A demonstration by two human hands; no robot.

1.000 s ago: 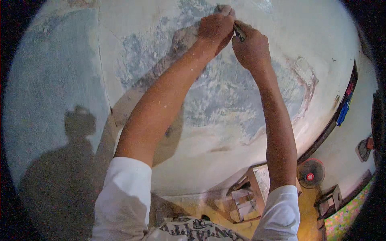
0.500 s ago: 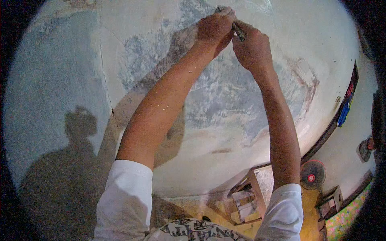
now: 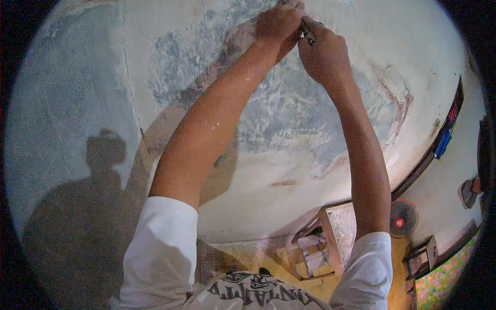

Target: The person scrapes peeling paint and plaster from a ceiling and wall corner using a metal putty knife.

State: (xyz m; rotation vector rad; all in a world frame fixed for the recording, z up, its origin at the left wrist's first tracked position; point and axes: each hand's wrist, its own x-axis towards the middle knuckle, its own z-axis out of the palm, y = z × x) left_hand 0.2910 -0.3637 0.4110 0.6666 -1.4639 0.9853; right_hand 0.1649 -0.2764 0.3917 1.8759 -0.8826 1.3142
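Note:
Both my arms reach up to a wall [image 3: 279,121] with patches where the pale coat is gone and blue-grey shows. My left hand [image 3: 279,25] is closed around the upper part of a scraper, close against the wall. My right hand [image 3: 325,56], just to its right and lower, grips the same tool. Between the hands shows the scraper's dark, worn, paint-smeared handle [image 3: 308,32]. The blade end is hidden by my left hand and the top of the picture. Pale flakes lie on my left forearm.
A wooden piece of furniture with a pale panel [image 3: 341,232] stands below at right. Beside it are a round dark fan [image 3: 403,219] with a red rim, a small wooden stool [image 3: 421,258] and a flowered cloth [image 3: 442,276]. A crack [image 3: 132,88] runs down the wall at left.
Both hands and the scraper have shifted slightly up in the picture, still gripping. The wall patches sit a little higher and the view has tilted slightly.

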